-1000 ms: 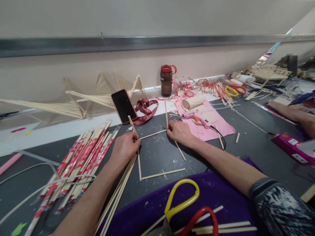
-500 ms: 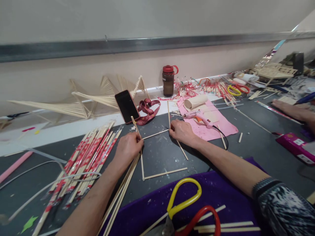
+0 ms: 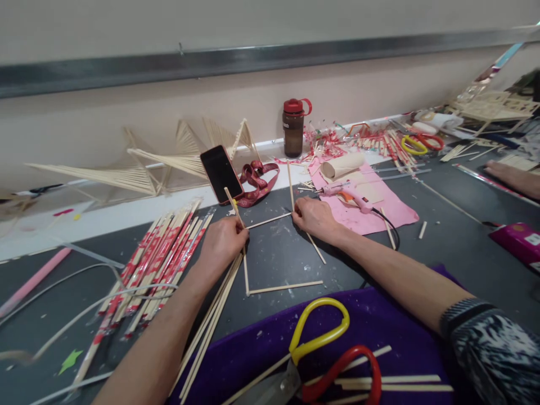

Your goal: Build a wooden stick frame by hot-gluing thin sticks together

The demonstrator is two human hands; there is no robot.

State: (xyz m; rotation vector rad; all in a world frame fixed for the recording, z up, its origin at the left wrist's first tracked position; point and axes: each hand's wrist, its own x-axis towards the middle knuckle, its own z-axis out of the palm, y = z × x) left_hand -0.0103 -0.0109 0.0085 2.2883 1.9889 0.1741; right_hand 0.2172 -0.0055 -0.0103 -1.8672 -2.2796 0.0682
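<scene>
My left hand (image 3: 225, 239) is closed round a thin wooden stick (image 3: 232, 202) whose tip leans up past my fingers. My right hand (image 3: 314, 216) pinches another wooden stick (image 3: 291, 183) that stands up above my fingertips. Between both hands runs a crosswise stick (image 3: 270, 220), its ends meeting my fingers. Below my left hand a stick (image 3: 246, 273) joins the lower stick (image 3: 287, 287) at a corner. A loose-ended stick (image 3: 316, 248) slants down from beneath my right hand. My fingers hide the upper joints.
Scissors (image 3: 319, 350) and cut sticks lie on purple cloth (image 3: 405, 320) in front. Wrapped chopsticks (image 3: 147, 259) are at left. A phone (image 3: 220, 174), strap (image 3: 255, 183), bottle (image 3: 293, 132) and pink glue gun (image 3: 348, 194) stand or lie behind. Another person's hand (image 3: 512, 175) is at right.
The view has shifted slightly, so the scene sits a little further right and mostly higher. Both hands keep their hold on the sticks.
</scene>
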